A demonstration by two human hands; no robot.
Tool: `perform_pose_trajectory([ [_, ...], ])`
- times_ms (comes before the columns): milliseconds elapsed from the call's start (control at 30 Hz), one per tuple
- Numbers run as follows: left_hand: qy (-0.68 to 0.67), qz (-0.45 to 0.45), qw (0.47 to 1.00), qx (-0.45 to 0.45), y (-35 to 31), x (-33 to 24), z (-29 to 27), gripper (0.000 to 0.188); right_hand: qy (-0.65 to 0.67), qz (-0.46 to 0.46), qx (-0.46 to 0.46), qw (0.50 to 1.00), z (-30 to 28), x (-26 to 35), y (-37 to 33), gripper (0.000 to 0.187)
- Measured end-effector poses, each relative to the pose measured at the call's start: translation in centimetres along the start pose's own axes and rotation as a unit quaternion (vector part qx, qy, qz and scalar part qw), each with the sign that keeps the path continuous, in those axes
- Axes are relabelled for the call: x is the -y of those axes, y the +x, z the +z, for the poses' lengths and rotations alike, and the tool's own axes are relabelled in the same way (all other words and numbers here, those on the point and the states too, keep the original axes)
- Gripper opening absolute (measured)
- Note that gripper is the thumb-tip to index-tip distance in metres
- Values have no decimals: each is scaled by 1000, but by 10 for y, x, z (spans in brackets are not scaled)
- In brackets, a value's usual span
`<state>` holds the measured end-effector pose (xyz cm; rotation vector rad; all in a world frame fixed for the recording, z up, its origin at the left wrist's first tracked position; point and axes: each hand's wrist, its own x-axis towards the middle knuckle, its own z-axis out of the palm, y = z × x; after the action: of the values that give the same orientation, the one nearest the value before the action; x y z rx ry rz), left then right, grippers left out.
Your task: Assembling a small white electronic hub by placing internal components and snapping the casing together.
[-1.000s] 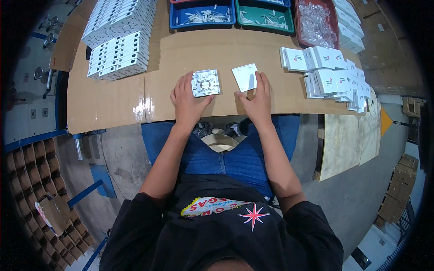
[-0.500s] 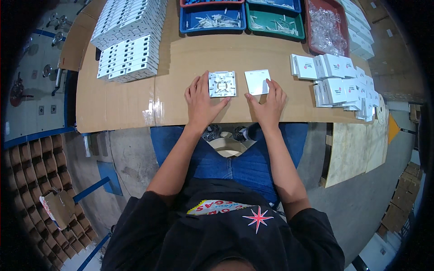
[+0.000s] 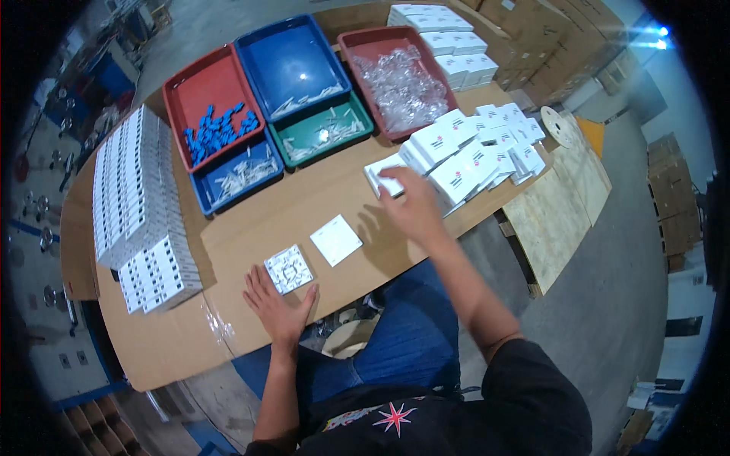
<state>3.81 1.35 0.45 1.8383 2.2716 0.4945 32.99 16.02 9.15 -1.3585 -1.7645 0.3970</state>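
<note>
My left hand (image 3: 275, 310) rests on the cardboard-covered tabletop with its fingers spread. Its fingertips are beside a square white plastic tray-like box (image 3: 288, 269), whose moulded inner face is turned up. A flat white square cover plate (image 3: 336, 240) lies just to the right of that box, untouched. My right hand (image 3: 417, 204) is stretched out to the right, with thumb and index finger apart at a small white carton (image 3: 378, 176) at the near left end of a carton pile. Its other fingers are partly hidden, and firm contact cannot be made out.
Stacked white box bases (image 3: 137, 190) stand at the left. Behind are a red tray (image 3: 182, 95) with blue pieces, blue (image 3: 285, 57) and green (image 3: 293, 157) trays with white pieces, and a red tray (image 3: 357, 45) of clear bags. White cartons (image 3: 464, 175) are heaped at right.
My right hand has left the cover plate and moved right to the cartons. My left hand stays beside the box. The view has turned toward the right, bringing more of the trays into sight.
</note>
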Motion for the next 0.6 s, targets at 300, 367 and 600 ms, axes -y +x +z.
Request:
perform_pose_trajectory([
  [300,14,-8,1000,19,5,-4,2,121,-216,101,-48,970,-87,-162,209,21],
  [367,13,-11,1000,14,4,-2,1,122,-254,95,-3,963,-77,-179,227,23],
  [600,10,-1,1000,6,3,0,4,122,-318,19,44,947,-23,-185,254,23],
])
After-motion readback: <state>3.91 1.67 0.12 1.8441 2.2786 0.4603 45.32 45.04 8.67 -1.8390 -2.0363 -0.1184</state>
